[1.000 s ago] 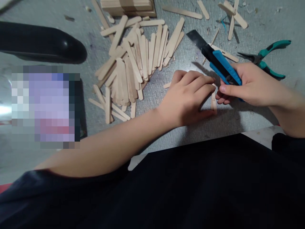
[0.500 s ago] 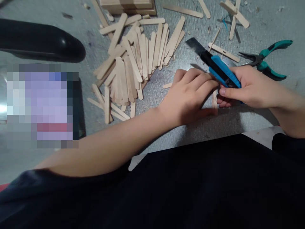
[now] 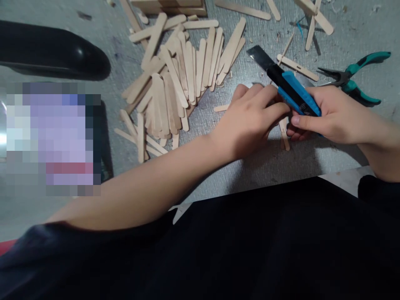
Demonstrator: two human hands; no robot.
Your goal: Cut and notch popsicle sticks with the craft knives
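My right hand (image 3: 331, 116) is closed round a blue and black utility knife (image 3: 289, 88), whose bare blade points up and to the left. My left hand (image 3: 250, 121) rests on the grey table with its fingers curled and pinched on a short wooden stick (image 3: 284, 134) that lies just under the knife. The two hands touch at the fingertips. A small stick piece (image 3: 221, 108) lies just left of my left hand.
A loose heap of wooden craft sticks (image 3: 175, 79) lies left of my hands. Teal-handled pliers (image 3: 353, 79) lie at the right. Glued stick pieces (image 3: 314, 18) sit at the top right. A black object (image 3: 53, 52) and a blurred patch (image 3: 51, 137) are at the left.
The knife has dropped a little towards my left hand's fingers and the hands have closed up on the short stick. The view has shifted slightly.
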